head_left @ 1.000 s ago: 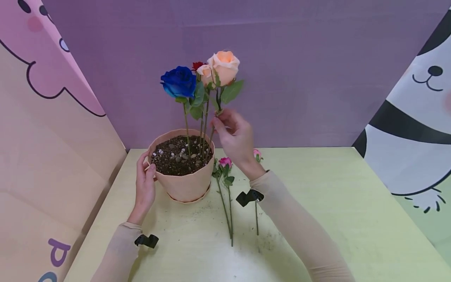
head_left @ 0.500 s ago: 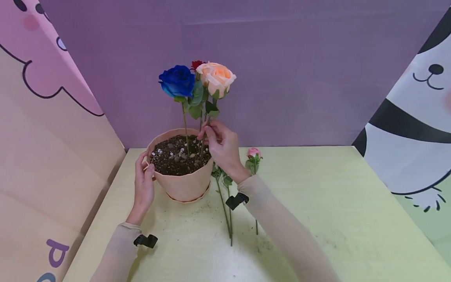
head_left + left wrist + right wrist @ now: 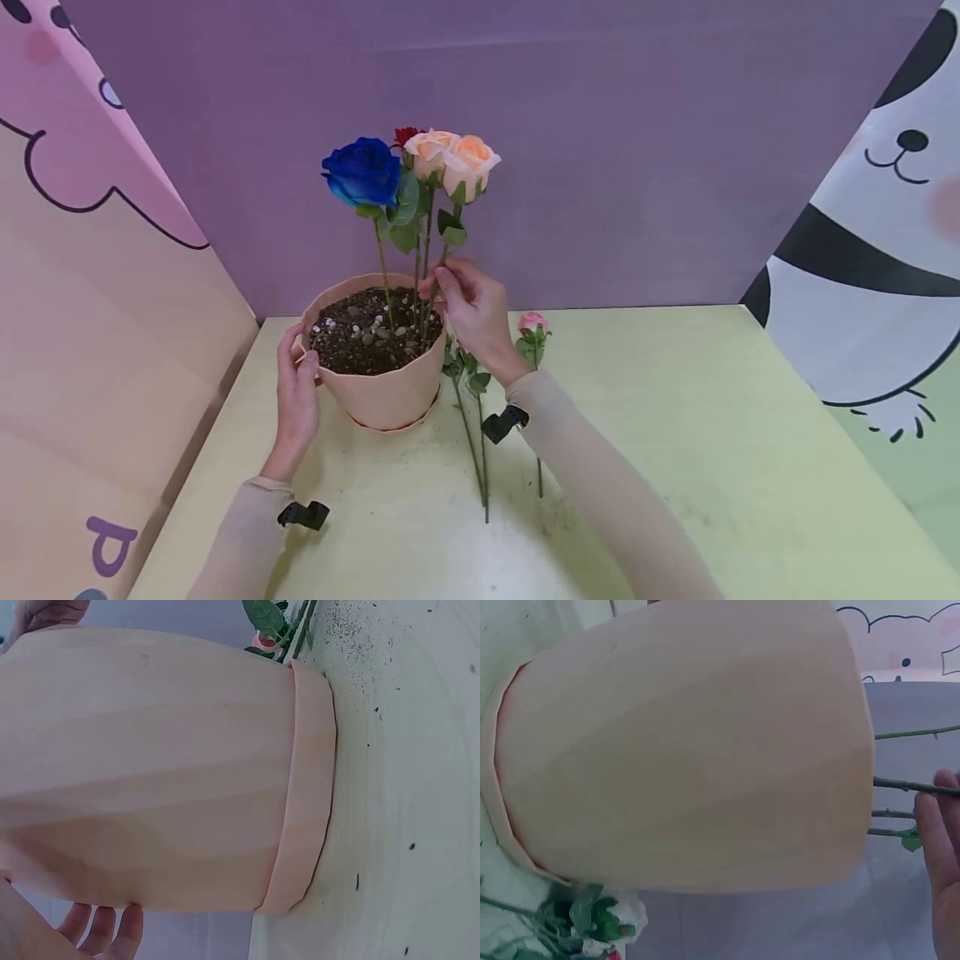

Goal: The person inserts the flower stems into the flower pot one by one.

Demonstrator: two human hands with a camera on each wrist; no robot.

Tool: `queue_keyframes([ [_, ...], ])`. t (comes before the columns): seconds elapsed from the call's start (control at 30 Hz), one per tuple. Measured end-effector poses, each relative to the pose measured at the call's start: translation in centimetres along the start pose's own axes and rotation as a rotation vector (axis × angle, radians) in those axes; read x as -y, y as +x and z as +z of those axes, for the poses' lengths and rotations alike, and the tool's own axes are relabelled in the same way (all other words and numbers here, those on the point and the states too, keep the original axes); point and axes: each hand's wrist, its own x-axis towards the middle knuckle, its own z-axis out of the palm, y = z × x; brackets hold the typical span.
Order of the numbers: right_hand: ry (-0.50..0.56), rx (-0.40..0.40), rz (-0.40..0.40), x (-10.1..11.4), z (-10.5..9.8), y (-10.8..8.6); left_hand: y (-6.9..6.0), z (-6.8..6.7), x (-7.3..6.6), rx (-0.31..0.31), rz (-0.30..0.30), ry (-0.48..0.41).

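A peach flowerpot [image 3: 382,396] filled with dark soil and pebbles stands on the table in the head view. My left hand [image 3: 296,396] holds it at the left rim; in the left wrist view its fingertips [image 3: 131,922] meet the pot wall. With thumb and fingers, my right hand [image 3: 476,312] pinches the stem of the right-hand peach rose [image 3: 468,167] over the pot's right side. That stem [image 3: 907,785] runs down behind the rim in the right wrist view, so its lower end is hidden there. Beside it rise a blue rose [image 3: 362,172], another peach rose [image 3: 429,152] and a red flower [image 3: 406,136].
Right of the pot, two cut stems [image 3: 472,450] with leaves lie on the pale table [image 3: 675,433], their blooms hidden behind my right hand. A pink rose [image 3: 533,325] lies farther right. Soil crumbs dot the tabletop. A purple wall [image 3: 637,167] closes the back.
My right hand has moved down and left with the peach rose, lowering its stem toward the soil, then stayed nearly still. My left hand keeps its hold on the pot. The head view has shifted slightly.
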Motion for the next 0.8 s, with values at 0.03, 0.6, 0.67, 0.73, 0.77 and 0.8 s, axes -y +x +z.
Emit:
queue_keyframes([
  [0.03,-0.007,0.008,0.011,0.0,0.1,0.0,0.1,0.0,0.0,-0.001,-0.003,-0.003],
  [0.6,-0.127,0.024,0.103,-0.2,1.1,-0.6,0.2,-0.2,0.2,-0.004,0.011,0.015],
  [0.67,-0.145,0.017,0.099,-0.3,1.1,-0.8,0.2,-0.2,0.1,0.000,0.011,0.014],
  [0.73,-0.170,0.009,0.091,-0.5,0.9,-1.0,0.2,-0.2,0.2,0.003,0.010,0.013],
  [0.77,-0.177,0.009,0.089,-0.5,0.9,-1.1,0.2,-0.2,0.2,0.005,0.009,0.012],
  [0.8,-0.177,0.013,0.088,-0.6,0.8,-1.2,0.2,-0.2,0.2,0.006,0.008,0.011],
])
